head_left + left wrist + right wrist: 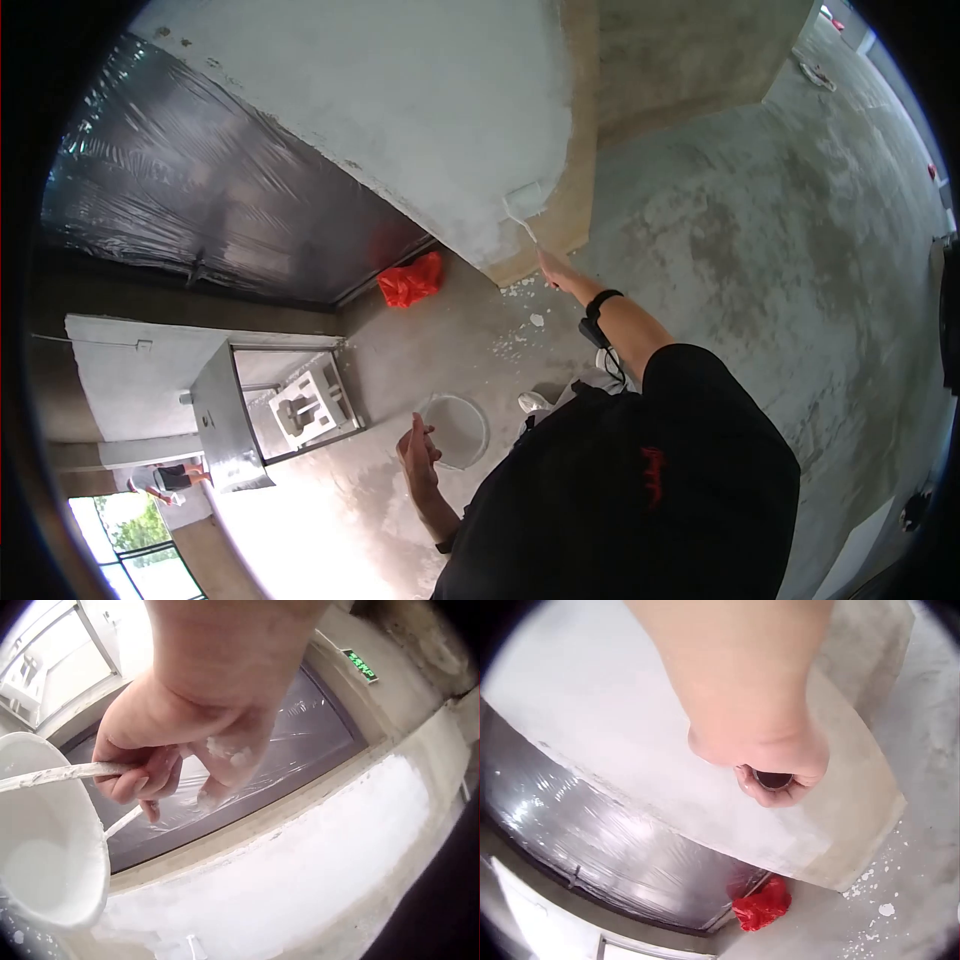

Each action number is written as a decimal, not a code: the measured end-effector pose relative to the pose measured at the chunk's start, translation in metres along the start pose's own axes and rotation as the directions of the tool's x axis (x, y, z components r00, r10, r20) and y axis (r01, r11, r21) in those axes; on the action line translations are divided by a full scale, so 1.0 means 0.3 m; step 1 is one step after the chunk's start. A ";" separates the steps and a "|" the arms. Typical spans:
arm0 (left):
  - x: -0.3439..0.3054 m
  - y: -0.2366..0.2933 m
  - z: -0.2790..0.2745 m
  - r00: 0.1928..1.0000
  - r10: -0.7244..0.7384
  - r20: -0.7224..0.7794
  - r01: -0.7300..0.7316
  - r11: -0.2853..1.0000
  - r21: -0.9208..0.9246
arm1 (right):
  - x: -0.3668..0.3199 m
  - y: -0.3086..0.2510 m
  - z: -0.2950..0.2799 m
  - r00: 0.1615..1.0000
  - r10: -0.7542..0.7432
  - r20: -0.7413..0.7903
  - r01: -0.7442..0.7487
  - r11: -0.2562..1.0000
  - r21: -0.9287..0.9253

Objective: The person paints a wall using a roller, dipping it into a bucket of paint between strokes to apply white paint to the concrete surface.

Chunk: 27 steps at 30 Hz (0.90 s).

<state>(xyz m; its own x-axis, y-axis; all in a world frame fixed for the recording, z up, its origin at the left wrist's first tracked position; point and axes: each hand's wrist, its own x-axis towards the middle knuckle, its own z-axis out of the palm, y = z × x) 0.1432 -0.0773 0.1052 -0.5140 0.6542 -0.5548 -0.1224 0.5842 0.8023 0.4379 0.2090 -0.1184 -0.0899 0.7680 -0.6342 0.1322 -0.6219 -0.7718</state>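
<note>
My right hand (562,274) grips the handle of a paint roller, and the handle's hollow round end (772,781) shows inside the curled fingers in the right wrist view. The roller head (528,197) lies against the white-coated wall (440,100), close to a bare beige strip (582,150) along its edge. Low on the other side, my left hand (420,455) carries a white bucket (75,855) by its coated bail handle (64,775). White liquid shows inside the bucket in the left wrist view. White smears mark the base of the left thumb.
Plastic sheeting (230,190) covers a large opening below the wall. A red plastic bag (410,280) lies by its corner, near white splatters (537,320) on the concrete floor. A white block (318,420) with cut-outs stands by a doorway. Another person (165,480) is far back.
</note>
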 end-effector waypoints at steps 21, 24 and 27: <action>0.102 -0.044 0.055 0.978 0.177 0.115 -0.185 0.980 0.069 | -0.598 -0.924 -0.212 0.730 -0.672 -0.128 0.683 0.725 0.086; 0.139 -0.074 0.047 0.966 0.230 0.120 -0.242 0.965 0.097 | -0.696 -1.102 -0.247 0.720 -0.686 -0.105 0.692 0.699 0.182; 0.100 -0.034 0.052 0.980 0.163 0.112 -0.164 0.986 -0.003 | -0.788 -1.264 -0.296 0.672 -0.740 -0.038 0.722 0.643 0.255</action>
<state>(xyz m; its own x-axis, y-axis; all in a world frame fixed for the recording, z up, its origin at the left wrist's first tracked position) 0.1423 -0.0559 0.0769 -0.4292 0.7903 -0.4373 -0.0390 0.4675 0.8832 0.4969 0.2769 0.3282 -0.1203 0.9819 0.1464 -0.2317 0.1156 -0.9659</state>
